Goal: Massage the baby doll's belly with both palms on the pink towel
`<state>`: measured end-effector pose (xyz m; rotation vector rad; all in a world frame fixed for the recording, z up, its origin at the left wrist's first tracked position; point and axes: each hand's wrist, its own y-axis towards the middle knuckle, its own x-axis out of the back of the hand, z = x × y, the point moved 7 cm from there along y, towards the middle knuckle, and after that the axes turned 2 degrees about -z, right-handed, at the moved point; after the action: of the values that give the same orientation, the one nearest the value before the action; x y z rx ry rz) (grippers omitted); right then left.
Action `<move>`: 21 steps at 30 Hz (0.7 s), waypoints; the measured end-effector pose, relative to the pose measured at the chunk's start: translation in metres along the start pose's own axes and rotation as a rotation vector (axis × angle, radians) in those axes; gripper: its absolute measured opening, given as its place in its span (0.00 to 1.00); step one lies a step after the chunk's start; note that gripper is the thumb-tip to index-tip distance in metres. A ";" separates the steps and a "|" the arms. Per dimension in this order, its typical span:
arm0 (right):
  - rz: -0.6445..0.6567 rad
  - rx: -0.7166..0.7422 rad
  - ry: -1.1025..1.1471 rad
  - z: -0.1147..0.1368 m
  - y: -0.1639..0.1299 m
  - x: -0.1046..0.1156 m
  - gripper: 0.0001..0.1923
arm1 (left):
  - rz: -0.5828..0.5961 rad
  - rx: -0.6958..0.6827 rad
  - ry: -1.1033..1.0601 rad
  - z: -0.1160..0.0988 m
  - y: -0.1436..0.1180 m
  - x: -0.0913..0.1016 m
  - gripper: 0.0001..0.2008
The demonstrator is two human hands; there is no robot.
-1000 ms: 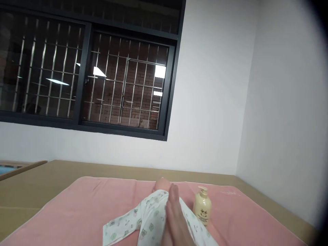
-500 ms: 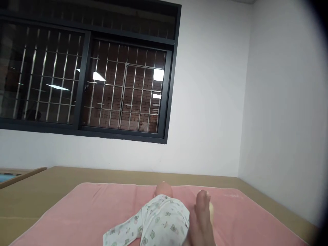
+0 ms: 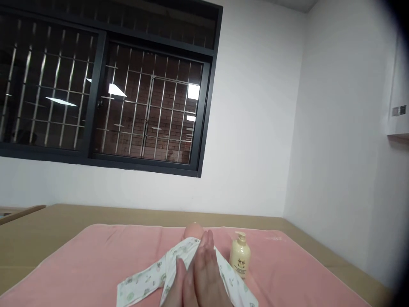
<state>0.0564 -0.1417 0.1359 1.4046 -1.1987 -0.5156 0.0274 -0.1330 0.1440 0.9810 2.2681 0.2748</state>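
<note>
At the far left, a wooden frame edge (image 3: 22,211) shows beside the tan bed surface (image 3: 47,238). Above it, the dark barred window (image 3: 102,94) fills the upper left of the white wall.

A pink blanket (image 3: 79,264) covers the middle of the bed surface. On it lies a doll dressed in a white printed garment (image 3: 145,279); one sleeve or leg of the garment trails flat toward the lower left. The doll's bare head (image 3: 192,231) shows just past the garment, toward the wall.

Your left hand (image 3: 179,285) rests on the garment at the bottom centre. Only part of it is in view: the fingers are extended and held close together, lying against the cloth. Whether they grip the cloth cannot be told from this view.

Your right hand (image 3: 207,273) lies directly beside the left, touching it, palm down over the doll's body. Its fingers are straight and pressed together, with the fingertips (image 3: 208,238) pointing toward the doll's head. It lies flat on the fabric and pinches nothing.

Just to the right of your right hand, a cream pump bottle (image 3: 240,256) stands upright on the blanket, near the garment's right edge but apart from your hand.

At the far right, a small white wall fixture (image 3: 398,115) is mounted on the side wall
</note>
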 end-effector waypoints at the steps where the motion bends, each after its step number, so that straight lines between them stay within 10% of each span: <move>1: 0.032 0.011 0.014 0.002 0.002 0.002 0.45 | -0.024 0.015 -0.014 -0.003 0.003 0.003 0.35; 9: 0.193 -0.194 0.221 -0.023 0.028 0.063 0.45 | -0.451 0.017 -0.085 -0.034 0.026 0.044 0.33; 21: 0.403 -0.619 0.480 -0.086 0.021 0.025 0.37 | -0.805 -0.141 0.242 -0.054 0.055 0.117 0.26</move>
<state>0.1321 -0.1198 0.1838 0.6747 -0.7980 -0.2115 -0.0357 -0.0081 0.1528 -0.0854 2.6105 0.1961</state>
